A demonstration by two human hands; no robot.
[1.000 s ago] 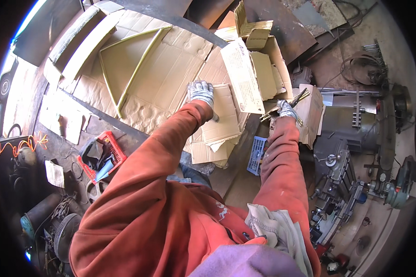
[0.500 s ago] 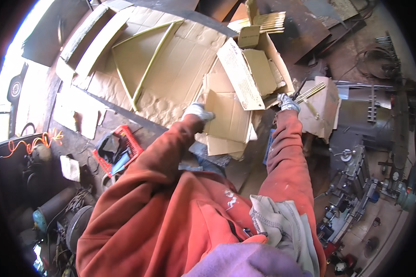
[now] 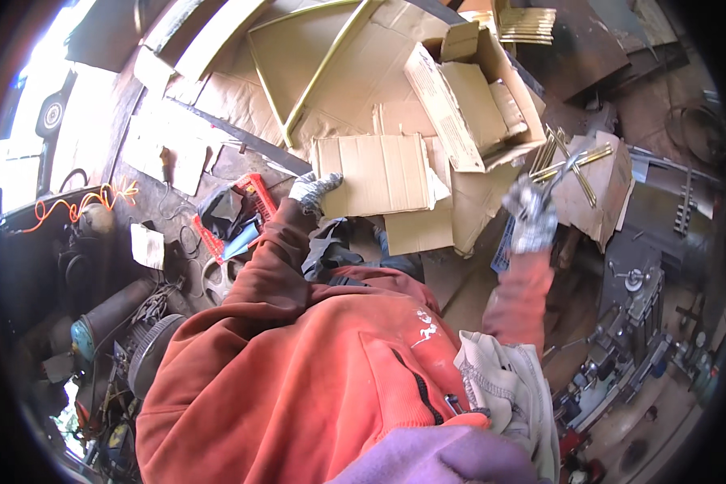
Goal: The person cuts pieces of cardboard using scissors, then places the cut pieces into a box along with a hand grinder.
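My left hand [image 3: 315,194], in a grey-white work glove, grips the left edge of a flat cardboard piece [image 3: 375,173]. The thumb lies over its top face. Other cardboard sheets [image 3: 419,231] show beneath and beside that piece. Off to the right, my gloved right hand [image 3: 532,214] is raised and smeared by motion. Its fingers look curled, and a thin greyish object seems to stick out of them, too blurred to name. Just beyond it, several brass-coloured rods [image 3: 581,165] lie across a cardboard box [image 3: 601,198].
An open carton [image 3: 484,105] with cardboard inside stands ahead. A brass-coloured triangular frame [image 3: 323,73] lies on cardboard at the far left. More rods [image 3: 527,26] are stacked at the back. A red crate [image 3: 258,198] sits at left, machinery [image 3: 621,347] at right.
My left hand has shifted left and the cardboard piece has turned and come with it. My right hand has pulled back from the carton toward me. The whole view has shifted.
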